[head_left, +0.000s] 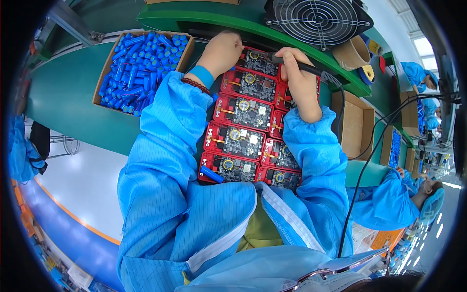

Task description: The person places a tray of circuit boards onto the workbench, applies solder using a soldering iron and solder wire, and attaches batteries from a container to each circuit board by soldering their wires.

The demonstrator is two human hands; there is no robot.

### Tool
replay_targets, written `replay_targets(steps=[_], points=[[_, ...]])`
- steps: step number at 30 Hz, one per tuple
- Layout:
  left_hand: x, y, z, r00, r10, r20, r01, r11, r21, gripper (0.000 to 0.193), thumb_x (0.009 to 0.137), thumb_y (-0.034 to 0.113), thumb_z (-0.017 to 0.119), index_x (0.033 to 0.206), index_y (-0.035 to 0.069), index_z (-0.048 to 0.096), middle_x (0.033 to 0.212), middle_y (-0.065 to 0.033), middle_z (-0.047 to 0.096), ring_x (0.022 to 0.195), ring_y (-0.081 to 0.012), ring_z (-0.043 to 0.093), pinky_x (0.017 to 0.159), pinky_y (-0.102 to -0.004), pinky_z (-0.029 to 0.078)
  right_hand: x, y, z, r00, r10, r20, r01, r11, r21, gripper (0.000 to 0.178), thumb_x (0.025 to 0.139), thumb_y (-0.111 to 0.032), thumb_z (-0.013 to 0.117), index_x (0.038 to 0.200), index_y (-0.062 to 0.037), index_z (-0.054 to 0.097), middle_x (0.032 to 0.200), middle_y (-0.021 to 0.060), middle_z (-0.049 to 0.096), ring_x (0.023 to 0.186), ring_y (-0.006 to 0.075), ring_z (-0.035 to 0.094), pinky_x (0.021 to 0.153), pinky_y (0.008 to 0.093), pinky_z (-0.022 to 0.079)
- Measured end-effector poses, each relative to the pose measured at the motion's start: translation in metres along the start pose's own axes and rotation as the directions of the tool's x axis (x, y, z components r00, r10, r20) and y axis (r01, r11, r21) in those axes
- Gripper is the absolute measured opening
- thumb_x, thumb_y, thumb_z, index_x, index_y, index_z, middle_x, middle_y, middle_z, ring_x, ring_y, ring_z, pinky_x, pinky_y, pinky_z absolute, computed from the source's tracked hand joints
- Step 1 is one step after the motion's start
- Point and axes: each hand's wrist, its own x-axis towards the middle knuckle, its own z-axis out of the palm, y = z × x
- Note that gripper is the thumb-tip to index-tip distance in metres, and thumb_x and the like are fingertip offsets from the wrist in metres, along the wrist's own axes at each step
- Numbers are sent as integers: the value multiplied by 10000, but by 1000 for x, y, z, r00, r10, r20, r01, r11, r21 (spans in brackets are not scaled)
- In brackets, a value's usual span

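Note:
Red cases (214,125) with dark circuit boards (245,112) lie in two columns in front of me. My right hand (297,73) grips the black handle of a soldering iron (309,67), its front end pointing left over the far boards. At the far left case, my left hand (223,51) has its fingertips pinched together by the board's edge; what they hold is too small to make out. A blue cylindrical battery (212,174) rests on the nearest left case. Small blue ends of other batteries show along the left side of the column, partly hidden by my sleeve.
A cardboard box (190,51) full of blue batteries stands left on the green table (63,92). Beyond a green ledge (209,18) sits a fan (318,22). Right are an open carton (357,124), solder spools (367,73), hanging black cables (372,160) and co-workers in blue.

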Motion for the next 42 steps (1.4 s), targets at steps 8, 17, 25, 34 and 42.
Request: replay_targets(steps=[8, 17, 25, 34, 42], points=[[0, 1, 0, 1000, -17, -1, 17, 1000, 10, 178, 848, 166, 604, 841, -5, 655, 917, -184, 629, 869, -364, 595, 779, -427, 483, 1, 0, 1, 999, 15, 35, -14, 1000, -16, 212, 961, -221, 527, 961, -40, 637, 695, -13, 535, 595, 49, 453, 542, 221, 374], [0, -2, 2, 1000, 1, -6, -1, 1000, 9, 164, 839, 150, 614, 842, -11, 643, 907, -174, 622, 880, -356, 586, 783, -415, 476, -1, -4, -1, 999, -19, -39, 19, 1000, -6, 217, 961, -221, 529, 959, -33, 637, 667, -22, 522, 585, 44, 443, 534, 217, 371], [1, -2, 1, 1000, 19, 2, -19, 1000, 13, 156, 833, 144, 614, 840, -9, 645, 904, -175, 624, 883, -357, 584, 784, -416, 476, -1, -2, 0, 1000, -4, -10, 4, 1000, -16, 226, 961, -232, 533, 961, -31, 638, 686, -19, 527, 598, 49, 457, 540, 219, 375], [0, -3, 3, 1000, 24, 2, -24, 1000, 4, 135, 805, 122, 583, 825, 18, 668, 918, -191, 625, 881, -370, 593, 792, -442, 481, 0, 1, 1, 1000, -18, 1, 19, 999, -36, 223, 963, -233, 535, 960, -35, 638, 691, -14, 532, 595, 53, 460, 539, 221, 380], [0, -2, 4, 999, 35, -28, -34, 999, 20, 124, 797, 112, 580, 812, 25, 668, 903, -194, 621, 873, -368, 593, 780, -440, 484, 0, 1, 2, 1000, -22, 20, 23, 1000, -22, 207, 963, -216, 533, 958, -34, 632, 676, -18, 521, 585, 47, 448, 532, 217, 371]])
